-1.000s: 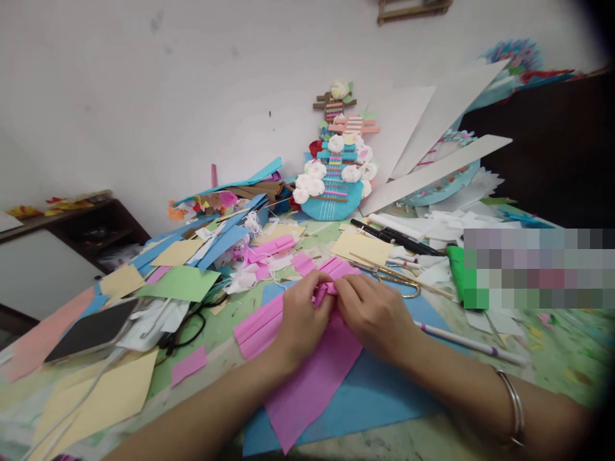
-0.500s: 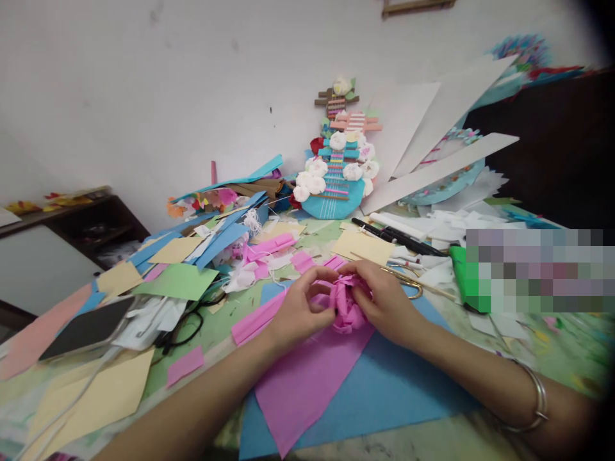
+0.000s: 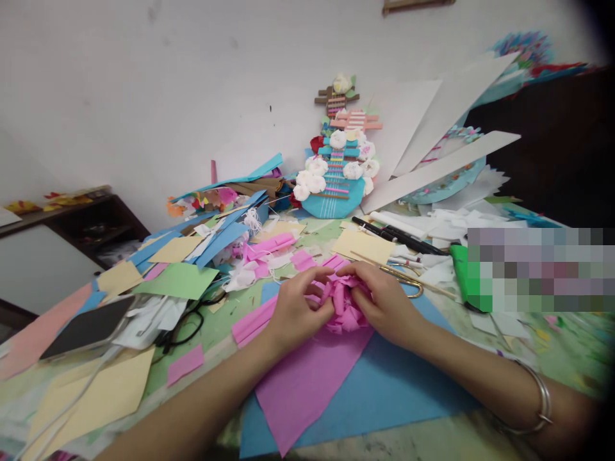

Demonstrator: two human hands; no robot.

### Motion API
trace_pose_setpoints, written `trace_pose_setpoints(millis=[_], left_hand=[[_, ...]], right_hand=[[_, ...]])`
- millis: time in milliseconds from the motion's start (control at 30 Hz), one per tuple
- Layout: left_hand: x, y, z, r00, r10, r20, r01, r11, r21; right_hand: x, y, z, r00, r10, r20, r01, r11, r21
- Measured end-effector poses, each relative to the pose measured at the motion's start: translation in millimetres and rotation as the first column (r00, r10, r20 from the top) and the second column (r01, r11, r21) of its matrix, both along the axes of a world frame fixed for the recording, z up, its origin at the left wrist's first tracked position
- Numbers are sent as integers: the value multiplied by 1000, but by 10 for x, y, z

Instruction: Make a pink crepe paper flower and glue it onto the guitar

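- bundle (image 3: 346, 312) of crumpled pink paper is sitting between both hands, over the far end of a pink sheet (image 3: 312, 400); whether it is touching that sheet, i cannot tell.
- right hand (image 3: 390, 306) is gripping the bundle from its right side, fingers curling over the top and thumb pressing in.
- left hand (image 3: 298, 307) is touching the bundle's left side with its thumb; whether it is pinching the paper, i cannot tell.
- bracelet (image 3: 544, 403) is circling the right wrist.
- pink sheet is lying on a blue sheet (image 3: 408, 390), one corner pointing toward the person.
- pink strip (image 3: 254, 320) is lying just left of the left hand.
- scissors (image 3: 417, 289) are lying beyond the right hand, near black pens (image 3: 418, 241).
- phone (image 3: 89, 328) is resting at left, near a green card (image 3: 179, 282).
- blue guitar (image 3: 331, 203) is standing against the wall (image 3: 230, 96).
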State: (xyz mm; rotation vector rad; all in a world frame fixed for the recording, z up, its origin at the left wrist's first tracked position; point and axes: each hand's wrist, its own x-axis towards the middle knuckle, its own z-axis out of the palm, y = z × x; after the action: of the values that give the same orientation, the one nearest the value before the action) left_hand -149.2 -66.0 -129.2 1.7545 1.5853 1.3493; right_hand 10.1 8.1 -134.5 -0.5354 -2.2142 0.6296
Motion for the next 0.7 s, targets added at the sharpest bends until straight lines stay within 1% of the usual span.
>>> trace_pose_setpoints(millis=[100, 167, 233, 300, 333, 400, 467, 567, 700], left_hand=[[8, -17, -13, 987, 84, -140, -66, 990, 127], [-1, -27, -17, 974, 132, -183, -98, 978, 186], [-14, -39, -22, 961, 178, -213, -126, 963, 238], [-20, -57, -27, 953, 195, -231, -126, 951, 282], [-19, -68, -27, 954, 189, -233, -115, 948, 298], [-11, -91, -23, 965, 138, -224, -65, 951, 304], [-1, -110, -13, 977, 60, -202, 2, 957, 290], [6, -117, 5, 993, -28, -116, 55, 972, 230], [-5, -95, 29, 994, -103, 41, 98, 988, 118]], right_hand=[[-5, -33, 44, 1000, 2, 9, -2, 1000, -31], [-14, -56, 69, 1000, 14, 15, -13, 997, -77], [-26, -78, 79, 999, 35, 22, -32, 988, -154], [-38, -101, 74, 997, 71, 16, -65, 969, -239], [-43, -112, 70, 996, 88, 12, -81, 959, -272], [-51, -130, 62, 995, 101, 6, -94, 948, -303], [-53, -141, 61, 998, 69, 14, -62, 952, -300], [-47, -140, 63, 1000, 20, 0, -19, 955, -297], [-31, -123, 53, 999, 33, -43, -45, 943, -330]])
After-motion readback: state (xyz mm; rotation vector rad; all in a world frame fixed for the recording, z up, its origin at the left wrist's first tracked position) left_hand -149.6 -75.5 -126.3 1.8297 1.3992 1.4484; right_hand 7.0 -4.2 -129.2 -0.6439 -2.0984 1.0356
